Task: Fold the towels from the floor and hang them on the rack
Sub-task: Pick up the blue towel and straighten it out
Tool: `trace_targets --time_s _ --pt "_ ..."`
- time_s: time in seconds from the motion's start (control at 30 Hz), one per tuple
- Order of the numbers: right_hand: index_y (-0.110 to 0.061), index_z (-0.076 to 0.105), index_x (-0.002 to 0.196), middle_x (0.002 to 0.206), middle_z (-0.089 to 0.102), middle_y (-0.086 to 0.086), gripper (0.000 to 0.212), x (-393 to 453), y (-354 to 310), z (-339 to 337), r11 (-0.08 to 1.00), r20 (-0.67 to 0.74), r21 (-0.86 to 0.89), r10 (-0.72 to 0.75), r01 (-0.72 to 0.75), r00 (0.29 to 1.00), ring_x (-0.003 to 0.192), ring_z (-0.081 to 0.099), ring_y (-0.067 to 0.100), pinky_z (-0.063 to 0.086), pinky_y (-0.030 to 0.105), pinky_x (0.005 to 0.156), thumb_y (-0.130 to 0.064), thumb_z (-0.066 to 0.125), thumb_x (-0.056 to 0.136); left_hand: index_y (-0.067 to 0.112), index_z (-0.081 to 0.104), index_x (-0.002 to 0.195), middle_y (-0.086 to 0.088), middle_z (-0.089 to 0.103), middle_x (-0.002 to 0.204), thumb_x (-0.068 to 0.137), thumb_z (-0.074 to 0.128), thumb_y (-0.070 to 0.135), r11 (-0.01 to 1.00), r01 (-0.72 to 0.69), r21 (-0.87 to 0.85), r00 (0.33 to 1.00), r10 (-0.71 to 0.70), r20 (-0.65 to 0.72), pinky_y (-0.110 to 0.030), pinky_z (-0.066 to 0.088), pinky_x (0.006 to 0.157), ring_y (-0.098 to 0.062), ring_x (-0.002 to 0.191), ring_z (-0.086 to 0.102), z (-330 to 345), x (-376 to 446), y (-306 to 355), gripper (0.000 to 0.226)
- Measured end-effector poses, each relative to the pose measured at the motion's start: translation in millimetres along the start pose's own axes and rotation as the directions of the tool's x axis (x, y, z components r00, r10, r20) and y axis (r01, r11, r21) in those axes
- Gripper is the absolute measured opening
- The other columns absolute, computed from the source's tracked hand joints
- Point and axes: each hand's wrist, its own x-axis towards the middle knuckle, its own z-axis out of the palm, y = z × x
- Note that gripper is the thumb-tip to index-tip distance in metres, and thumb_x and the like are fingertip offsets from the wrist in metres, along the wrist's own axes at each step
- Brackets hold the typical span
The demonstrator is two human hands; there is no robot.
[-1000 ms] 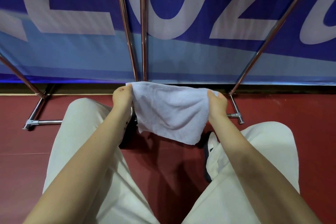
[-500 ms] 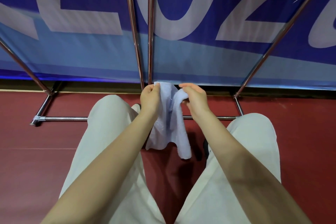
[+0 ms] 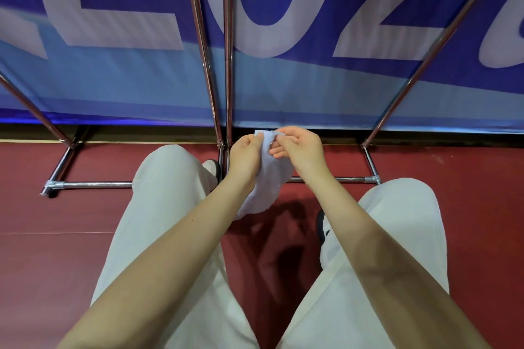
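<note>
Towel (image 3: pixel 265 178): one, pale, doubled over and hanging in the air between the knees, above the floor (image 3: pixel 71 212), just in front of the rack (image 3: pixel 226 65). Left hand (image 3: pixel 245 157): fingers curled round the towel's upper left edge, holding it. Right hand (image 3: pixel 300 151): thumb and fingers pinching the top corner beside the left hand. Progress, as judged: fold under way, likely one fold made; hanging not yet done; no towel shows on any visible bar. Remaining: finish the fold, drape over a bar, then any further towels. Not determinable: the rack's top rails, cut off above; other towels on the floor, none in view; fold count, since the layers blur; the towel's lower left edge, behind the left forearm.
</note>
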Motion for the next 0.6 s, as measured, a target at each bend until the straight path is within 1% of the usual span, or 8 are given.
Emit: trace_targets --time_s 0.07,0.13,0.17,0.27,0.33,0.43,0.53,0.6 --pt "-0.009 0.066 0.087 0.064 0.062 0.001 0.011 -1 2 -6 0.987 -0.015 -0.134 -0.086 0.084 0.996 0.051 0.058 0.000 0.045 0.013 0.052 -0.004 0.056 0.091 0.009 0.063 0.083 -0.012 0.058 0.077 0.099 0.050 0.024 1.000 0.001 -0.003 1.000 -0.001 -0.002 -0.034 0.042 0.068 -0.021 0.073 0.049 3 -1 0 0.025" --pt "-0.018 0.068 0.083 0.072 0.060 -0.008 0.013 -1 5 -11 0.943 -0.031 -0.269 -0.211 0.195 0.977 0.062 0.056 -0.004 0.041 0.008 0.061 -0.008 0.062 0.088 0.012 0.069 0.085 -0.014 0.070 0.090 0.097 0.053 0.025 0.999 0.000 -0.034 1.000 0.000 -0.003 -0.036 0.050 0.078 -0.022 0.084 0.061 5 -2 0 0.024" --pt "-0.020 0.069 0.083 0.079 0.057 -0.010 0.012 -2 5 -12 0.913 -0.039 -0.323 -0.274 0.247 0.961 0.069 0.055 -0.006 0.040 0.006 0.067 -0.009 0.065 0.087 0.015 0.071 0.088 -0.011 0.072 0.095 0.097 0.053 0.025 0.999 -0.006 -0.049 1.000 0.006 -0.001 -0.035 0.051 0.081 -0.019 0.088 0.063 6 -2 1 0.022" --pt "-0.019 0.070 0.083 0.088 0.056 -0.011 0.008 -4 5 -15 0.872 -0.043 -0.362 -0.369 0.330 0.928 0.083 0.055 -0.004 0.040 0.007 0.077 -0.012 0.067 0.085 0.023 0.070 0.085 0.002 0.070 0.089 0.098 0.051 0.025 0.998 -0.042 -0.051 0.999 0.041 -0.009 -0.022 0.046 0.071 -0.008 0.081 0.060 8 -6 2 0.023" --pt "-0.020 0.068 0.082 0.084 0.063 -0.012 0.010 -5 4 -14 0.895 -0.035 -0.328 -0.331 0.302 0.943 0.080 0.058 -0.003 0.041 0.007 0.074 -0.012 0.064 0.087 0.023 0.069 0.087 0.002 0.070 0.092 0.099 0.049 0.024 0.997 -0.058 -0.057 0.998 0.057 -0.019 -0.021 0.046 0.071 -0.007 0.082 0.060 8 -7 2 0.023" --pt "-0.022 0.066 0.079 0.077 0.065 -0.014 0.013 -7 5 -10 0.936 -0.051 -0.271 -0.245 0.223 0.968 0.072 0.058 -0.003 0.043 0.009 0.069 -0.013 0.065 0.088 0.019 0.069 0.091 0.000 0.070 0.095 0.099 0.049 0.023 0.996 -0.062 -0.061 0.998 0.060 -0.031 -0.020 0.047 0.074 -0.006 0.084 0.060 9 -6 3 0.022" --pt "-0.025 0.063 0.075 0.076 0.065 -0.013 0.018 -8 7 -6 0.954 -0.064 -0.224 -0.220 0.200 0.973 0.071 0.059 0.000 0.047 0.012 0.069 -0.012 0.065 0.087 0.011 0.069 0.101 -0.003 0.071 0.101 0.098 0.050 0.021 0.996 -0.067 -0.053 0.998 0.068 0.004 -0.018 0.048 0.075 -0.006 0.086 0.062 11 -6 1 0.022" --pt "-0.021 0.063 0.075 0.074 0.065 -0.012 0.016 -8 7 -6 0.962 -0.089 -0.193 -0.212 0.192 0.973 0.070 0.059 0.002 0.048 0.014 0.069 -0.011 0.065 0.087 0.012 0.070 0.101 -0.001 0.072 0.099 0.097 0.050 0.019 0.996 -0.073 -0.055 0.996 0.076 0.042 -0.016 0.047 0.074 -0.005 0.086 0.063 12 -7 0 0.022"
